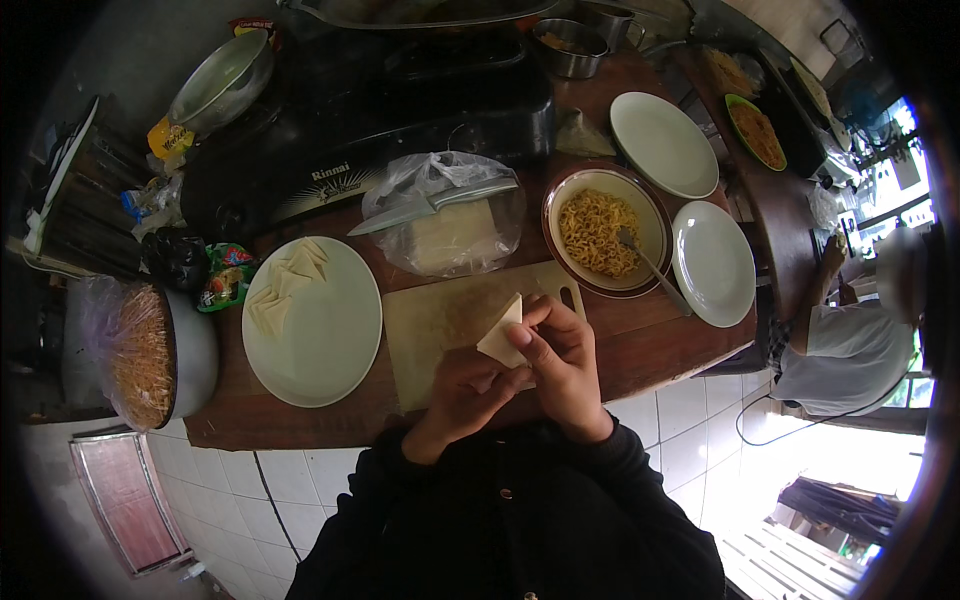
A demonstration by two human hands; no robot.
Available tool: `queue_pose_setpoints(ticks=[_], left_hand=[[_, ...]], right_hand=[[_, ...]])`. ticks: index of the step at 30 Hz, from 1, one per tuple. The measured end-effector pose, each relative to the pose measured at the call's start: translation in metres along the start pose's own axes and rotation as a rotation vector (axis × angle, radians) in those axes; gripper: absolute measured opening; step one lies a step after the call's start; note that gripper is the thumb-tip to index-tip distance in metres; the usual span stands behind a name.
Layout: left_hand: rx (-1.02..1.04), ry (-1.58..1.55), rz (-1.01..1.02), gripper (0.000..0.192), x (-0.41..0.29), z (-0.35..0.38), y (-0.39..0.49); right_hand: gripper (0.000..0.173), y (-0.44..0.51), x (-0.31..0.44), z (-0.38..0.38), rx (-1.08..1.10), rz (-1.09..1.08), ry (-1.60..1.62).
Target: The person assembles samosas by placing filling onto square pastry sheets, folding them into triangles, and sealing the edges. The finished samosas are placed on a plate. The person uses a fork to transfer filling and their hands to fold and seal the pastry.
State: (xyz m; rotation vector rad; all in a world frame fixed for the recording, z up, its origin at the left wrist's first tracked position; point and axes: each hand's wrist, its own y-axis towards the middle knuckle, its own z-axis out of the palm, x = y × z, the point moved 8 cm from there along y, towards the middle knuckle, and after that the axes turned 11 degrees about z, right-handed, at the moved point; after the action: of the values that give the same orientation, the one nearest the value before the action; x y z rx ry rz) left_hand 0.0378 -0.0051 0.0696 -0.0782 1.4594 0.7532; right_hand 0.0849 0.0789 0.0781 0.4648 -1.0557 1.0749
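Note:
My right hand pinches a folded sheet of pale dough wrapper between thumb and fingers, above the cutting board. Close under the wrapper's lower edge is my left hand, its thumb near the right hand; whether it grips the dough cannot be told. Several folded dough pieces lie on the upper part of a large white plate to the left. Beyond the board, a knife rests across a clear plastic bag with stacked wrappers. A bowl of cooked noodles holds a fork.
A black Rinnai gas stove stands behind the board. Two white plates are at the right. At far left is a bagged pot of crisp strands. A person works at another table.

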Motion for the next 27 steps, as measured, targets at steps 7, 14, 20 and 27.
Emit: queue_pose_setpoints(ticks=[7, 14, 20, 27], left_hand=[[0.101, 0.243, 0.111, 0.012, -0.005, -0.005, 0.004], [-0.235, 0.073, 0.095, 0.005, -0.006, -0.032, 0.005], [-0.085, 0.397, 0.296, 0.009, -0.038, -0.025, 0.014], [0.044, 0.457, 0.539, 0.011, -0.058, -0.018, 0.019]], right_hand=[[0.012, 0.000, -0.001, -0.004, -0.011, -0.020, -0.032], [0.010, 0.000, -0.002, -0.001, 0.058, -0.029, -0.085], [0.009, -0.002, 0.001, 0.004, 0.133, -0.042, -0.124], [0.016, -0.005, 0.011, 0.009, 0.272, -0.130, -0.256]])
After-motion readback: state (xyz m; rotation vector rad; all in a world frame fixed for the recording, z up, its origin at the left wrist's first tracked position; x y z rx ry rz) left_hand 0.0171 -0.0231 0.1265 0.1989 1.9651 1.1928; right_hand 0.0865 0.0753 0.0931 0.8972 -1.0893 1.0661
